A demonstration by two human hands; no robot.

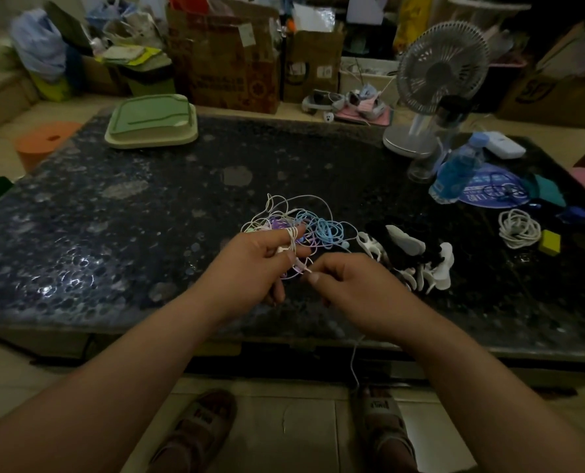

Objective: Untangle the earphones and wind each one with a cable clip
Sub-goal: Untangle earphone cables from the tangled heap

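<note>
White, purple and blue earphones (318, 227) lie tangled mid-table (147, 216).
Left hand (253, 261) grips white loops wound over its fingers; right hand (349, 285) pinches a strand. Green lidded box (151, 121) hides its contents.

1. The desk (120, 213) is dark speckled polished stone, glossy with glare.
2. The earphones (304, 223) have thin, smooth plastic-coated cords.
3. The cable clips (417, 257) look matt white plastic.
4. The boxes (229, 59) are rough brown cardboard.
</note>
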